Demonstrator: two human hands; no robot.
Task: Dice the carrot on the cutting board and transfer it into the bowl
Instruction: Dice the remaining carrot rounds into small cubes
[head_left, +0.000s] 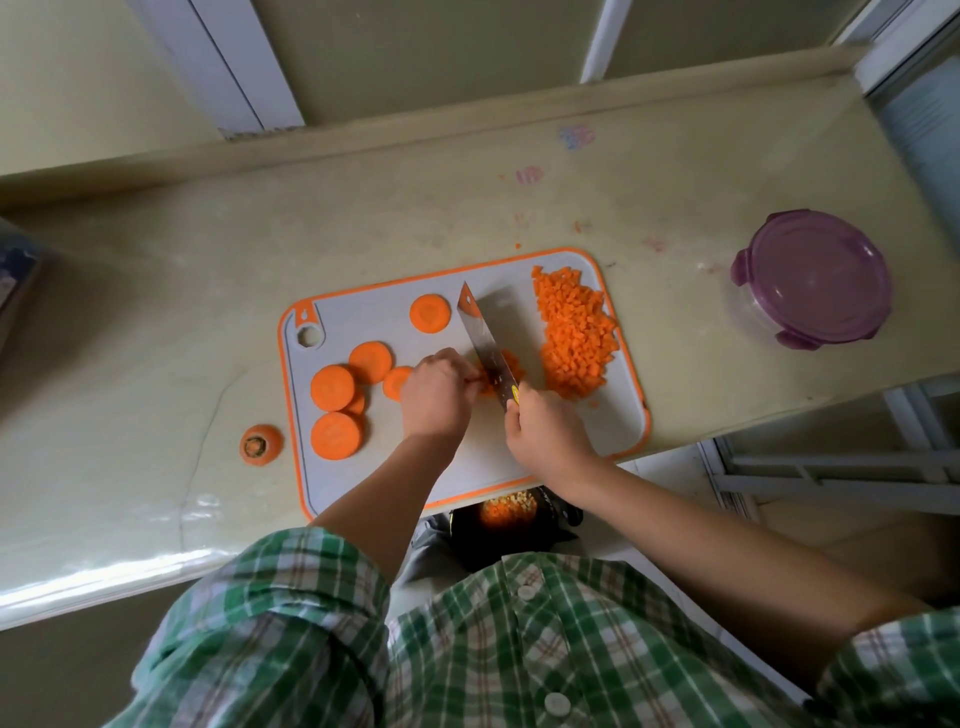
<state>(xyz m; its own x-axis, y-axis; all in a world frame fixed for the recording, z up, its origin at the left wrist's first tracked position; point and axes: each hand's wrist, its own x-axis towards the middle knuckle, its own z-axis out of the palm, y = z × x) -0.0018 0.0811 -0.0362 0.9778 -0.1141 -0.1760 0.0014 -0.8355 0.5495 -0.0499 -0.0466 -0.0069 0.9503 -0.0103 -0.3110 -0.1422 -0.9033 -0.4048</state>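
Both hands work: right hand (545, 431) grips knife (485, 345), left hand (436, 395) (fingers curled) pins carrot (501, 371).

A grey cutting board (374, 312) with an orange rim lies flat on the bench. Round carrot slices (332, 387) lie flat on its left half, some overlapping; a heap of small orange dice (574, 338) fills its right side. The purple-lidded bowl (813, 278) stands well apart to the right.
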